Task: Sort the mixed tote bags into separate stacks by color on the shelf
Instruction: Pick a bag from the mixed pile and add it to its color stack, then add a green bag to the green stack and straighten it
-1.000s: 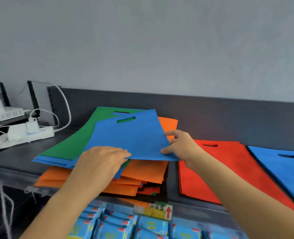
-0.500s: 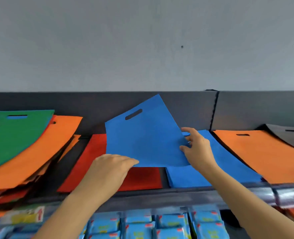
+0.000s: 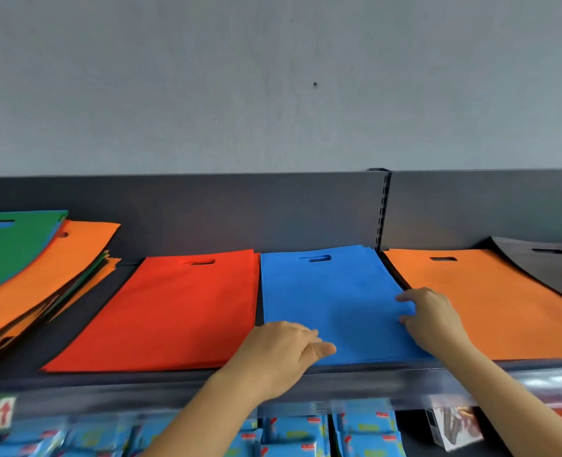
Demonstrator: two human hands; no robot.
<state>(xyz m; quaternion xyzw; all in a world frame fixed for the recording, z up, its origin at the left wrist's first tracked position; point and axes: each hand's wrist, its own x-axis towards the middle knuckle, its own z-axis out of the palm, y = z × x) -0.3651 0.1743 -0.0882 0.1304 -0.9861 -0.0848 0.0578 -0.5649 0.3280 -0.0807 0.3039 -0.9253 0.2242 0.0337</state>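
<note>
A blue bag (image 3: 326, 298) is being squared onto its stack, pressed flat by the left hand (image 3: 283, 351) and right hand (image 3: 433, 316); nothing is grasped. Next, another bag must be drawn from the mixed pile (image 3: 39, 268).

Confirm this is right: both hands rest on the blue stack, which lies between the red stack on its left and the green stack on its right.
Not quite. In the head view the left hand and right hand do rest on the blue stack, and the red stack is on its left, but the stack on its right is the orange stack, not green.
</note>
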